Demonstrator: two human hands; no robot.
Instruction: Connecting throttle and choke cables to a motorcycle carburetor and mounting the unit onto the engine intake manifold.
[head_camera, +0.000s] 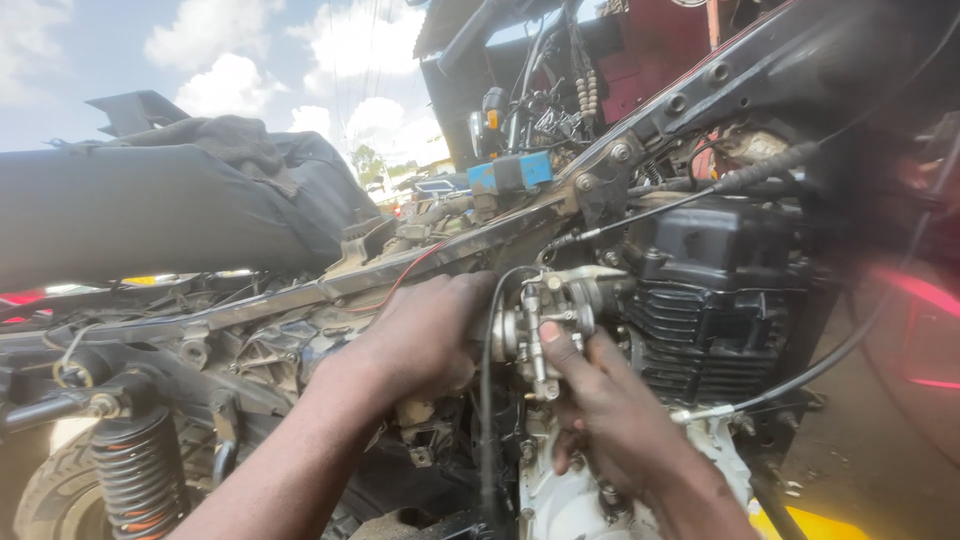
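A stripped motorcycle fills the head view. Its silver carburetor (556, 318) sits behind the black finned engine cylinder (712, 320). My left hand (425, 335) wraps around the left side of the carburetor, fingers curled behind it. My right hand (605, 405) comes up from below, thumb pressed against the carburetor's front face and fingers underneath. A black hose (487, 360) loops down from the carburetor between my two hands.
The black frame rail (400, 270) runs diagonally above my hands, with a blue box (510, 172) on it. A black seat (150, 200) lies at the left. A rear shock spring (140, 470) stands at the lower left. Cables (800, 375) hang at the right.
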